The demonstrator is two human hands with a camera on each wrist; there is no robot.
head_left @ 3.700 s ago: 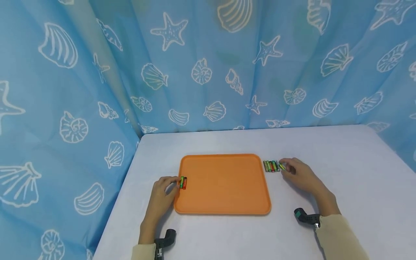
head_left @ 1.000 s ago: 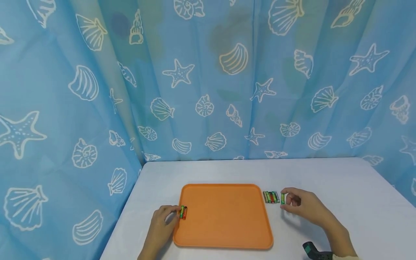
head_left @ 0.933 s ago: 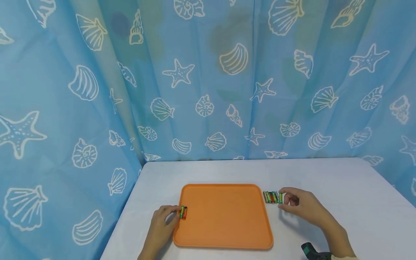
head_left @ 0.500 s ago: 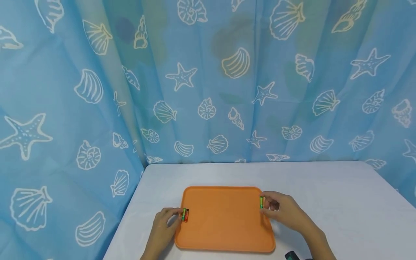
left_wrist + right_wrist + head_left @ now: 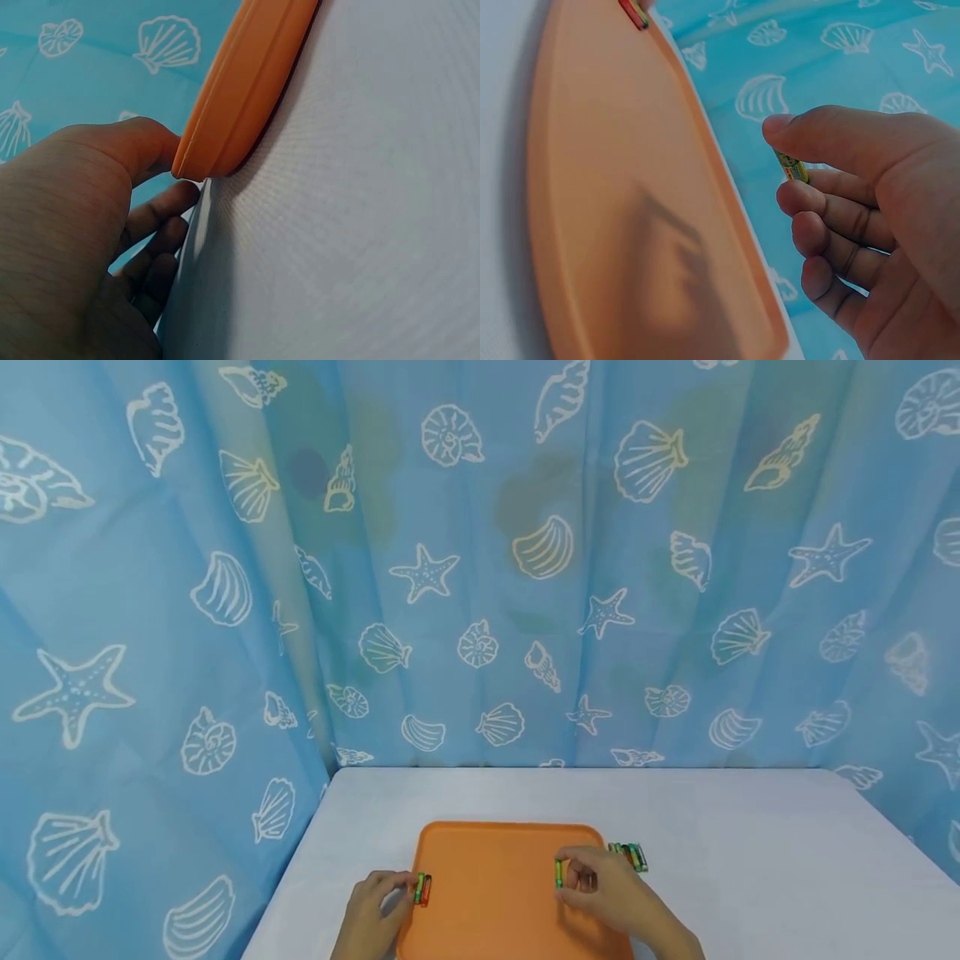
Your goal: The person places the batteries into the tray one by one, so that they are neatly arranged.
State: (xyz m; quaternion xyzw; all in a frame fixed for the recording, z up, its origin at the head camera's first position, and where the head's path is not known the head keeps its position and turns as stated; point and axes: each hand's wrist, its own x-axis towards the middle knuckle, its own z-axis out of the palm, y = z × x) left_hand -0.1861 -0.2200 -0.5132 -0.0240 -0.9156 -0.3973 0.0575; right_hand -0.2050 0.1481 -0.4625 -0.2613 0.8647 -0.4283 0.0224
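My right hand [image 5: 600, 885] pinches a small green-yellow battery [image 5: 558, 874] by its ends between thumb and index finger, above the right part of an orange tray [image 5: 487, 893]. The right wrist view shows that battery [image 5: 792, 168] partly hidden by the fingers. At the tray's left edge my left hand [image 5: 375, 910] holds a green battery [image 5: 418, 889] with index finger and thumb. A red battery [image 5: 427, 891] lies alongside it. In the left wrist view the thumb of my left hand [image 5: 97, 195] reaches behind the tray rim [image 5: 240, 82], which hides its tip.
Several more batteries [image 5: 637, 857] lie in a row on the white tablecloth [image 5: 750, 860] right of the tray, partly covered by the right hand. A blue shell-patterned curtain [image 5: 487, 568] hangs behind and to the left of the table.
My right hand has picked up a battery beside the row, turned it lengthwise and carried it left over the tray. The left hand has stayed at the tray's left edge. The head view has tilted up.
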